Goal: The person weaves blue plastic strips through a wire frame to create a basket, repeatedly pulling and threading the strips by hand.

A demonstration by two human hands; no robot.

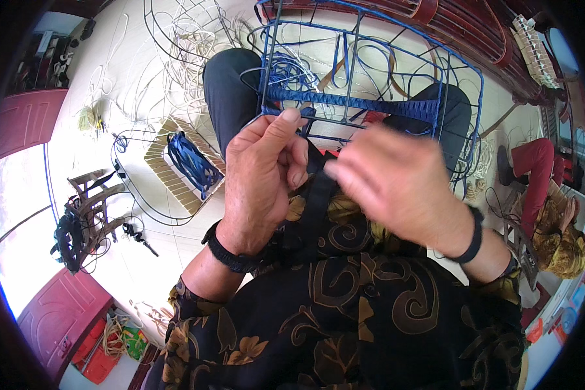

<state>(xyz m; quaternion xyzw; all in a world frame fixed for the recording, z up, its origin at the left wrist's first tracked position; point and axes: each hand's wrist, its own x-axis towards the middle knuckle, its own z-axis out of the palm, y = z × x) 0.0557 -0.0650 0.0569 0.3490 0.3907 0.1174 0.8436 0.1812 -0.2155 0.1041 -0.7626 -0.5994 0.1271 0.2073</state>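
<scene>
A wire basket frame (348, 58) wrapped in blue strip rests against my knees. A band of blue weaving (370, 104) runs along its near side, and loose blue strips (289, 71) coil inside it. My left hand (260, 175) is closed at the near left corner of the frame, thumb against the fingers, beside the end of the blue weaving. What it pinches is hidden. To its right, above my lap, my right hand (400, 185) is smeared by motion with its fingers bent toward the left hand. I cannot make out anything in it.
On the floor at left, a tan box (155, 151) holds a bundle of blue strips (192, 166). Pale strips (192, 55) lie tangled beyond it. A small wooden stool (101, 195) stands further left. Dark red furniture (461, 32) is beyond the frame; another person (533, 182) sits at right.
</scene>
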